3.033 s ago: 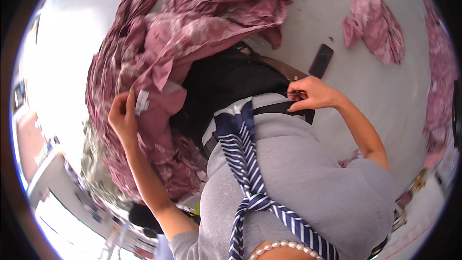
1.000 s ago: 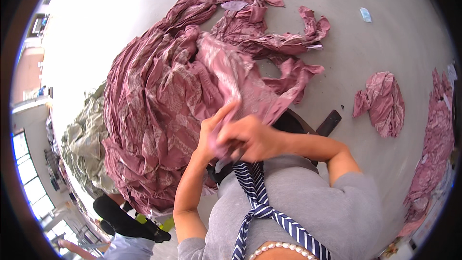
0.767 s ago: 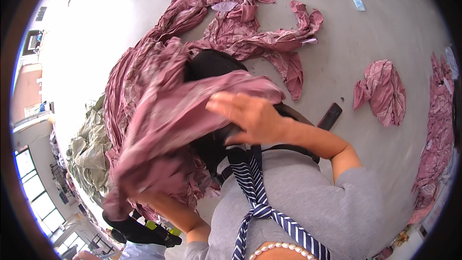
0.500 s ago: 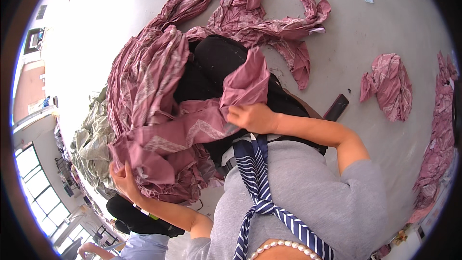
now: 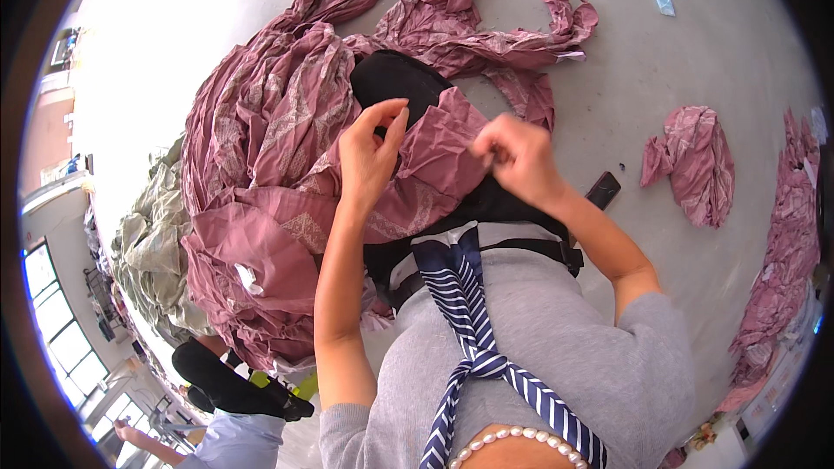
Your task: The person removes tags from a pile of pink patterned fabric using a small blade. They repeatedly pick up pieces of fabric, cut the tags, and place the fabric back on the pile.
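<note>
Pink patterned fabric (image 5: 434,152) lies over my lap and joins a large gathered heap (image 5: 261,122) on the left. My left hand (image 5: 369,152) is raised above it, thumb and fingertips brought together in a pinch. What they hold, if anything, is too small to see. My right hand (image 5: 519,156), slightly blurred, hovers by the fabric's right edge with its fingers curled closed. A small dark thing shows under those fingers, its kind unclear. The two hands are apart, at about the same height.
Pale green fabric (image 5: 156,247) is heaped at the left. A dark phone-like object (image 5: 603,190) and a pink cloth bundle (image 5: 695,165) lie on the grey floor at right. More pink fabric (image 5: 777,252) lines the far right. Another person (image 5: 234,434) sits at lower left.
My left hand has let go of the fabric at the left and risen to the middle. My right hand has come off the cloth and moved up and right.
</note>
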Available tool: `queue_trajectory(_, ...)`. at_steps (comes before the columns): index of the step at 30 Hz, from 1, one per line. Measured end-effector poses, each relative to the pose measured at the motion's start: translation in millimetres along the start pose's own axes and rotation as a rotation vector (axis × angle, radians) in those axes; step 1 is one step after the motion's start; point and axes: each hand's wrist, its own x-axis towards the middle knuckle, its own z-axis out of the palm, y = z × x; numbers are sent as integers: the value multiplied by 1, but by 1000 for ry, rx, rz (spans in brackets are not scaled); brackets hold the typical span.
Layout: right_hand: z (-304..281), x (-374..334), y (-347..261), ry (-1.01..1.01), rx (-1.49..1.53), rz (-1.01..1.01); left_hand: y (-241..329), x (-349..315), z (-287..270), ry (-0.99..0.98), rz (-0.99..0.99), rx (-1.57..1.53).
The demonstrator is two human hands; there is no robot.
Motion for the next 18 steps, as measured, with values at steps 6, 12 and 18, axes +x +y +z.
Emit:
queue_trajectory(6,6,25,84,-121,489,636,-4,0,18,-204,147,141)
queue_trajectory(12,9,28,31,-52,543,390,21,-39,8,-679,-182,-384)
queue_trajectory(18,34,19,-12,2,-23,-207,20,-26,6,-165,-373,-476)
